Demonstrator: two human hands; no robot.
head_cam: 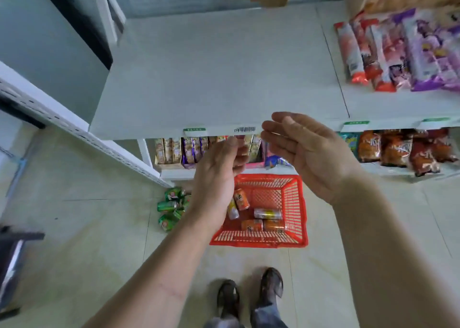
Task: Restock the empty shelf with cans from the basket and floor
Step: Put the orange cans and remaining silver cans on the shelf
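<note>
A bare white shelf [211,74] spreads out in front of me at waist height. Below it on the floor stands a red plastic basket [297,203] holding several orange cans [241,198] lying on their sides. Several green cans [169,205] lie on the tiles just left of the basket. My left hand [219,171] hangs in the air over the basket's left edge, fingers relaxed, holding nothing. My right hand [306,151] is raised by the shelf's front edge, palm turned inward, fingers loosely spread and holding nothing.
Snack packets [398,49] lie on the right part of the same shelf. The lower shelf holds boxed snacks [171,149] and orange chip bags [395,151]. A slanted white upright [74,128] runs at the left. My shoes [249,295] stand on the tiled floor behind the basket.
</note>
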